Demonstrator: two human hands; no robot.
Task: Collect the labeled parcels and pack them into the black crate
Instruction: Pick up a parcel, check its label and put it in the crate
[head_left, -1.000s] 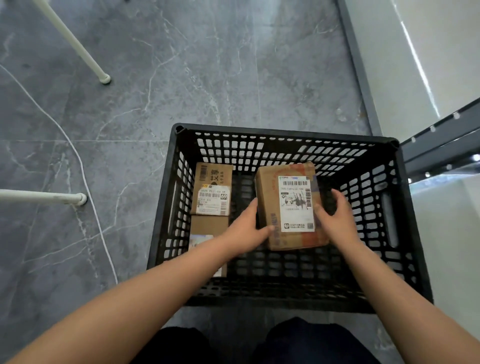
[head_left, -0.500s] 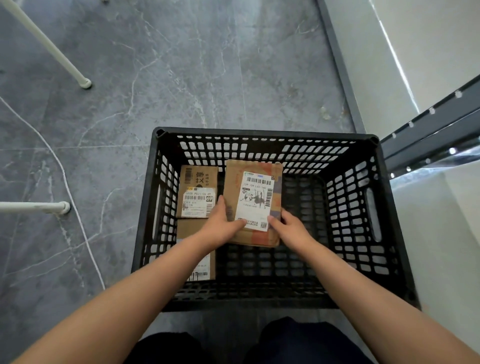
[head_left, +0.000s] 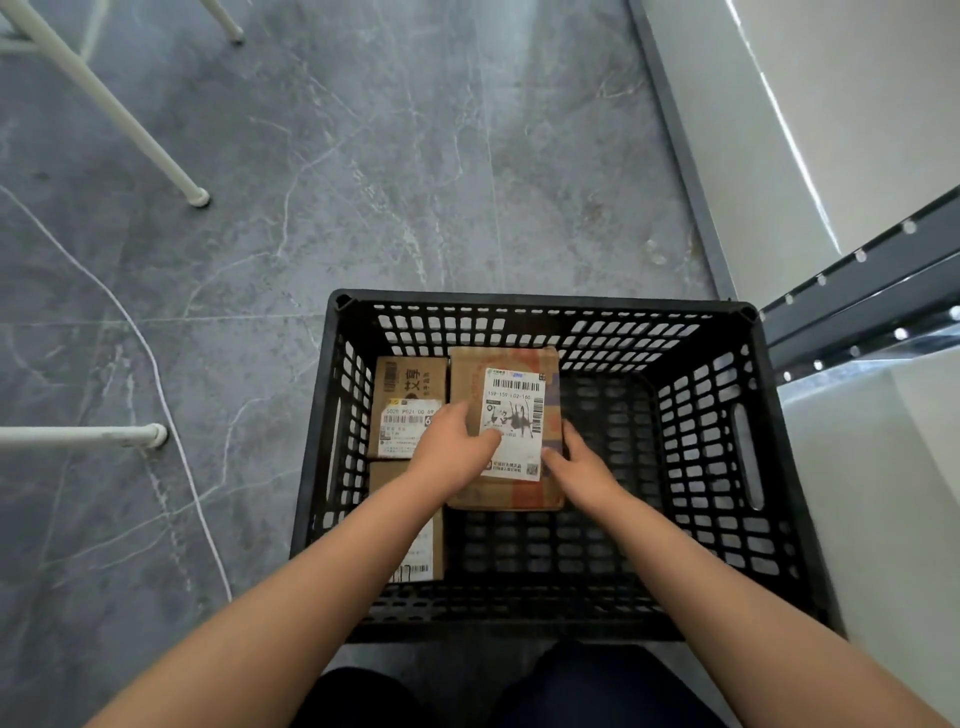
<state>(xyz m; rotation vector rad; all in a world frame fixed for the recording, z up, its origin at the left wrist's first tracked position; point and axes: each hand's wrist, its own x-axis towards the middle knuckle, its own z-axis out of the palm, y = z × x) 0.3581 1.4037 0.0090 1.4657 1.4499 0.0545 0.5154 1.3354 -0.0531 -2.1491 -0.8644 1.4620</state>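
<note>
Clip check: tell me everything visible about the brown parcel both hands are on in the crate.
The parcel is a brown cardboard box with faint red and blue print and a white shipping label on top bearing barcodes, a QR code and black scribble. It sits level, label up, inside the black crate near its far wall, close beside a smaller labeled parcel. The left hand holds its left edge, thumb on the label; the right hand holds its near right corner.

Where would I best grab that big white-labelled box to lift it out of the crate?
Probably by its near end and right side, reaching down from above. The big box lies flat, label up, with its left side beside a smaller box and its far end near the back wall of the crate.
</note>
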